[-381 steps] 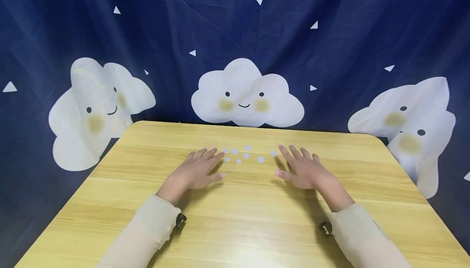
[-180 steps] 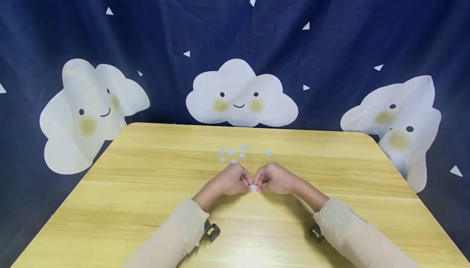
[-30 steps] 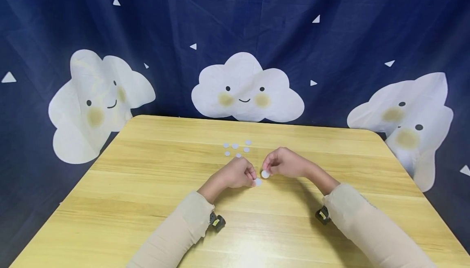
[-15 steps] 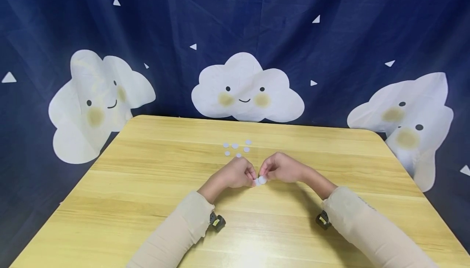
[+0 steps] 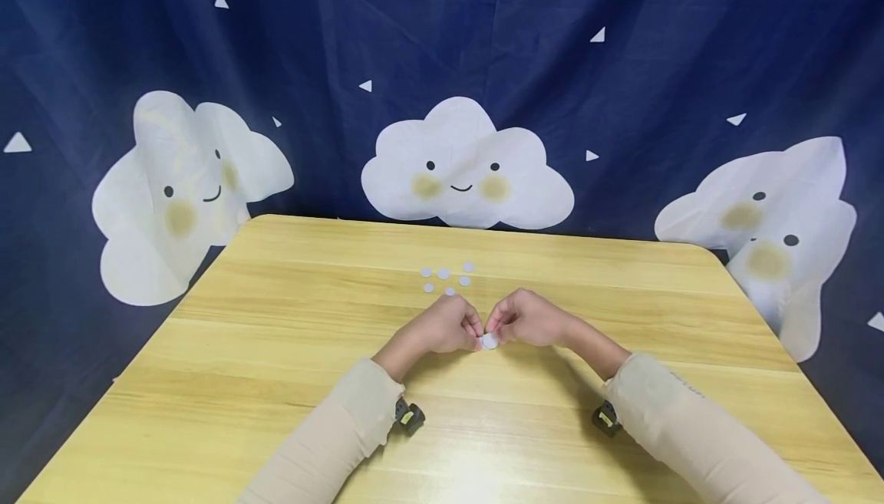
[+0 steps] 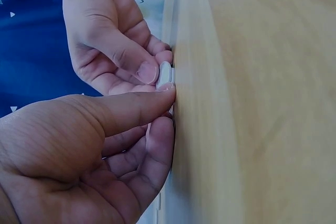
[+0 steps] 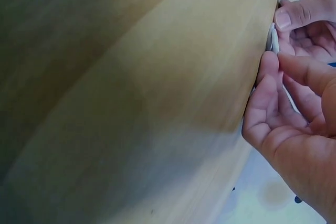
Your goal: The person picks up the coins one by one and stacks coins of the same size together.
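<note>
At the middle of the table, my left hand and right hand meet fingertip to fingertip. My right thumb and fingers pinch a small white round disc, which overlaps a second disc low against the wood. In the left wrist view the upper disc stands right against the thin edge of the lower disc. My left thumb and index finger pinch the lower disc at its left side, mostly hiding it. From the right wrist, only a narrow edge of the disc shows between the fingertips.
Beyond my hands, several more white discs lie loosely spread on the wooden table. A dark blue curtain with clouds hangs behind the far edge. Each sleeve cuff has a small black wrist camera under it.
My right hand has brought its disc down and left onto the disc at my left fingertips, which has stayed in place. Earlier, that right-hand disc lay apart at the right of the group.
</note>
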{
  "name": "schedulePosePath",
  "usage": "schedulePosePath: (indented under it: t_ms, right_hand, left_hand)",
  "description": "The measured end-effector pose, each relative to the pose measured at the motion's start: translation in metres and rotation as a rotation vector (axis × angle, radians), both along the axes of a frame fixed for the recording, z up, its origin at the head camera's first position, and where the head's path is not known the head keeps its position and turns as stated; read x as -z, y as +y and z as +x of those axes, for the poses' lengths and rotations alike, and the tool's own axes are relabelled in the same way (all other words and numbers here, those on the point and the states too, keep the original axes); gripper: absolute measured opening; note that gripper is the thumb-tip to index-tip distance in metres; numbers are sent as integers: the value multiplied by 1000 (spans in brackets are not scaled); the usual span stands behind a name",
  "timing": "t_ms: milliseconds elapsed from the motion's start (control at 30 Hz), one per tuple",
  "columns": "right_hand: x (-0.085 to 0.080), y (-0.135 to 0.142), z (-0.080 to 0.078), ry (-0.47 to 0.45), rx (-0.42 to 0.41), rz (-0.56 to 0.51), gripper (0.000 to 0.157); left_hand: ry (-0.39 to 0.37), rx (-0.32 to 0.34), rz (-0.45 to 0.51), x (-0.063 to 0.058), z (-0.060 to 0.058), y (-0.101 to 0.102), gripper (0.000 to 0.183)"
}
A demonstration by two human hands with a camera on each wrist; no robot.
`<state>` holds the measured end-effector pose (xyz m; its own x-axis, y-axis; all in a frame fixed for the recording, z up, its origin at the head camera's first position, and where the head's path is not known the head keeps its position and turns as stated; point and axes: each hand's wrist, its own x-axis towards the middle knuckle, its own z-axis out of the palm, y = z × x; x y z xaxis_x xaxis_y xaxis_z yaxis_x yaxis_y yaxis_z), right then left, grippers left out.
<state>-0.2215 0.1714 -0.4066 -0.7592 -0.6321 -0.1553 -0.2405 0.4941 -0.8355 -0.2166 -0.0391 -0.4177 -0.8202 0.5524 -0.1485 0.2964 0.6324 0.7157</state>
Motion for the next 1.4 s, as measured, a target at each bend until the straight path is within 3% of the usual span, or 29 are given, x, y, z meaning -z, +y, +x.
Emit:
schedulePosePath:
  t_ms: [233,533,633,1000,1400]
  right_hand:
    - [1,-2,2,-65,63,-19,13]
    - [-1,4,2,-125,76,-68,20]
    - [-2,7,1,-109,67,-58,20]
    - [2,3,2,85,-10,57,15]
    - [3,-4,7,126,0,51,14]
  left_hand:
    - [-8,-4,10,-1,2,0,11]
    - [0,0,24,-3,3,0,9]
    - [5,1,16,-2,2,0,9]
    - [-8,-8,8,-2,2,0,11]
    - [-7,3,-3,-2,0,-1,12]
